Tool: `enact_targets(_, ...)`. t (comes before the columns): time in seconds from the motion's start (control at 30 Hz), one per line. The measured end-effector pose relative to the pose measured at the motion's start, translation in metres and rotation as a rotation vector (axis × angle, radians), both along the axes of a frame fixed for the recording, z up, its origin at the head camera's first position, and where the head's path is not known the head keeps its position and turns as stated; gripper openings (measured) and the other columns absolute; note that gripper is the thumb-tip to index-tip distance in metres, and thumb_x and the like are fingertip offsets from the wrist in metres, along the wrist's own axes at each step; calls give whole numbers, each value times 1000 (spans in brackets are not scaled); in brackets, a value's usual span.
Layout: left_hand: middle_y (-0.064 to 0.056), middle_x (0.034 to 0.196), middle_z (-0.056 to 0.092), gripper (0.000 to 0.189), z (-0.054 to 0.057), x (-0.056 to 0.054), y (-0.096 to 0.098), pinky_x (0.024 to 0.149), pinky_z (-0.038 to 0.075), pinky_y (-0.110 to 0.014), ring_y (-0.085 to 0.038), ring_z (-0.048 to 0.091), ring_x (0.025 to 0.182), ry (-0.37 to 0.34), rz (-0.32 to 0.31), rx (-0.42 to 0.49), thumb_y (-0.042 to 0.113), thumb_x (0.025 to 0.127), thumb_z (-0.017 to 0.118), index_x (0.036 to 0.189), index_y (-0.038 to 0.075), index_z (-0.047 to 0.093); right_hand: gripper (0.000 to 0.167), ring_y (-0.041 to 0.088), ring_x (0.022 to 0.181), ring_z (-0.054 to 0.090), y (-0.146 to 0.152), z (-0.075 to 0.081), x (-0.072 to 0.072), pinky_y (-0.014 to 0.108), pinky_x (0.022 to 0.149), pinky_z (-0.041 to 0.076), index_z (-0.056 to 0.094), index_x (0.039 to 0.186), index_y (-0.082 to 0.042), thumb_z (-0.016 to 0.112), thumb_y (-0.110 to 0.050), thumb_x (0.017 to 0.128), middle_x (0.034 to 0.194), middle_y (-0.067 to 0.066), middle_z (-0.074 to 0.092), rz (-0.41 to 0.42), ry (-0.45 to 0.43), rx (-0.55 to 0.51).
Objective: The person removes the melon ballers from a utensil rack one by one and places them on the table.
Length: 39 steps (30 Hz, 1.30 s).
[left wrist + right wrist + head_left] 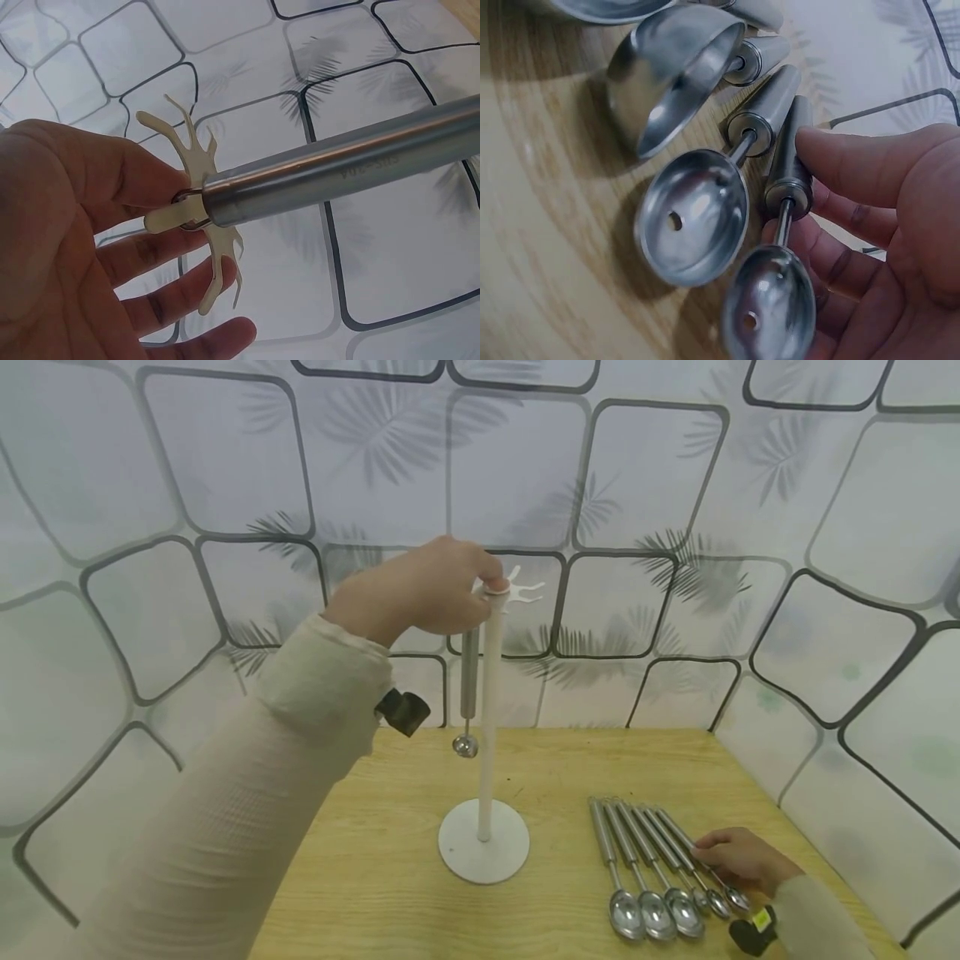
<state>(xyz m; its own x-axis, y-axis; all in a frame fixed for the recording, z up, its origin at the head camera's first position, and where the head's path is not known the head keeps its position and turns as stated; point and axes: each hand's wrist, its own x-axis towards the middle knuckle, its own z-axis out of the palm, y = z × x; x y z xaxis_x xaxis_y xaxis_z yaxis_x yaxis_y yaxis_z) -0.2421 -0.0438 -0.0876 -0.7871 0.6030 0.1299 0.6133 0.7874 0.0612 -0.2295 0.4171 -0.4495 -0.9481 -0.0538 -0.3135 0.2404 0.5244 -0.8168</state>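
Observation:
A white stand [487, 735] with a ring of curved hooks [199, 161] at its top rises from a round base. My left hand [442, 585] grips the hooked top with thumb and fingers. From one hook hangs a steel melon baller [468, 677] by its wire ring, bowl downward beside the pole. At the right, my right hand [742, 857] pinches the handle of the rightmost melon baller [772, 300]. That scoop has a small hole in its bowl; several of its fingertips are hidden behind the handle.
Several steel scoops [656, 917] lie side by side on the wooden table [360, 877], bowls toward me and handles pointing away. A patterned cloth backdrop [517, 468] encloses the table at the back and sides.

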Motion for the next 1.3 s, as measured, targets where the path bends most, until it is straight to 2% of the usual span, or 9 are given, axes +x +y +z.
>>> enact_targets(0.2,-2,143,48,44,0,0,0,93,38,-37,-21,42,128,-7,-3,-3,8,90,42,131,13,58,34,22,73,65,1,2,0,38,68,55,56,113,16,58,-13,95,83,5,67,13,8,12)
enact_targets(0.33,-2,143,49,42,1,1,0,95,38,-37,-22,41,131,0,-10,-11,8,90,42,129,13,59,42,22,79,62,4,7,0,37,71,54,51,118,19,57,-16,96,89,6,66,8,38,21)
enact_targets(0.53,-2,144,48,46,2,1,0,99,38,-38,-24,39,133,-8,0,-20,9,91,43,134,14,56,51,22,86,61,0,28,0,36,74,54,38,134,17,49,-20,101,106,12,61,10,29,-69)
enact_targets(0.7,-3,144,47,49,3,0,1,103,36,-38,-24,39,133,-4,5,-29,8,89,43,137,14,54,50,25,88,60,-15,49,-2,39,75,52,33,139,15,40,-19,103,108,15,58,36,62,-148)
enact_targets(0.87,-4,145,46,49,4,0,2,104,35,-38,-24,38,134,3,2,-34,10,88,43,135,13,55,56,28,93,60,-37,72,-3,42,81,52,36,139,12,28,-33,106,108,13,58,114,127,-199)
enact_targets(0.97,-4,145,46,49,4,1,3,103,36,-38,-24,37,135,-3,4,-29,11,89,42,135,12,56,55,25,92,61,-52,86,-3,41,81,53,41,137,6,28,-38,106,107,10,60,172,181,-243)
enact_targets(1.17,-3,143,48,48,5,1,4,100,38,-38,-24,41,132,-25,19,-25,14,91,41,136,13,56,36,17,87,63,-94,110,-7,34,76,55,57,123,-12,31,-31,107,102,4,64,300,336,-410)
enact_targets(1.3,-4,145,46,48,7,2,4,101,38,-42,-25,41,132,-52,33,-32,15,92,40,136,13,56,33,15,86,64,-124,126,-9,31,74,55,63,116,-17,32,-24,107,100,1,67,385,418,-538)
